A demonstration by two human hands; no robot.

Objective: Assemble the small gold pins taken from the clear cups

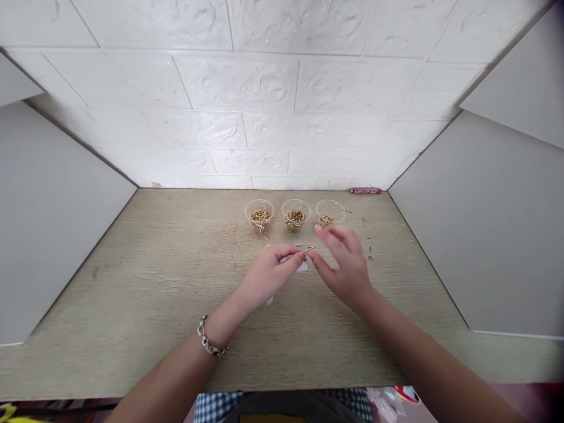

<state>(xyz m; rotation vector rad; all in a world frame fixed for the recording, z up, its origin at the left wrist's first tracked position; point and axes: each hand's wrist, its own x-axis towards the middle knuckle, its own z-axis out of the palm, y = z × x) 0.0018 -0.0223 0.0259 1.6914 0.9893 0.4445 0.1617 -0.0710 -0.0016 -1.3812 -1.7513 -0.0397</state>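
Observation:
My left hand [273, 271] is closed, its thumb and forefinger pinching a thin gold-coloured metal pin [311, 248] that points to the right. Some white material [302, 267] shows beneath those fingers; most of it is hidden by the hand. Close to the pin's free end is the thumb of my right hand [346, 267]. That hand's fingers are spread, slightly blurred, and hold nothing I can see. Just beyond it stands a clear plastic cup [331, 202] with small gold pieces [325, 221] inside.
Two more clear cups, a left one [259, 202] and a middle one [296, 202], hold similar gold pieces. Several loose bits, including a small pin [363, 221], lie at right. A red tube-shaped item [365, 191] rests against the white brick-patterned wall [273, 82]. Grey panels flank the wooden table [154, 282].

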